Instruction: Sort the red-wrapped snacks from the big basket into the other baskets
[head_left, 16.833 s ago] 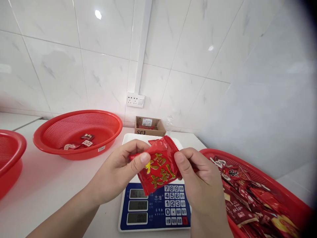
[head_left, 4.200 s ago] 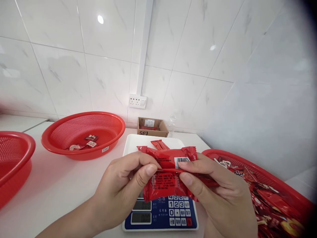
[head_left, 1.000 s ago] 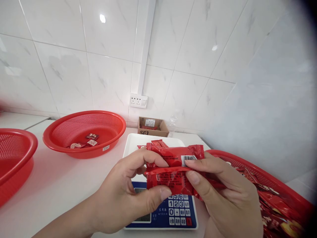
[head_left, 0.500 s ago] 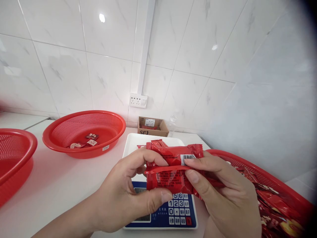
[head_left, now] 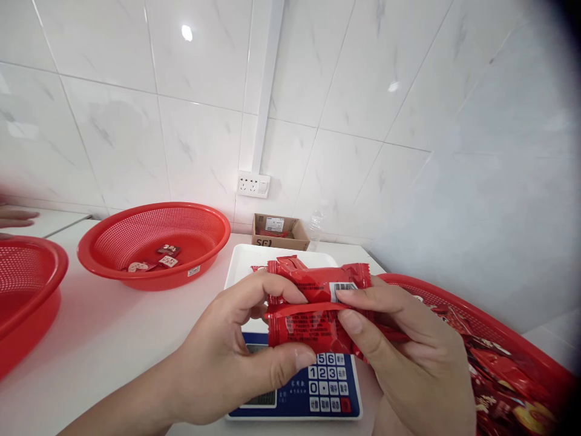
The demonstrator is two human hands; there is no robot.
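Observation:
A red snack packet (head_left: 313,332) with a lengthwise back seam and small dark print is held over a digital scale (head_left: 295,399). My left hand (head_left: 227,351) grips its left part between thumb and fingers. From the right, my right hand (head_left: 408,345) pinches the same packet near the seam, its index fingertip beside a white barcode patch. Other red packets (head_left: 296,262) show behind it, over the scale's white pan (head_left: 242,260); how they rest is partly hidden. The packet and my hands cover much of the scale's display and keypad.
A red basket (head_left: 512,336) full of packets stands at the right. Two more red baskets stand at the left, one (head_left: 154,209) with several small packets. Behind the scale are a cardboard box (head_left: 281,242) and a clear bottle (head_left: 316,224). Another person's hand (head_left: 17,216) shows at far left.
Another person's hand has come into view at the far left edge. My hands and the packet have barely shifted.

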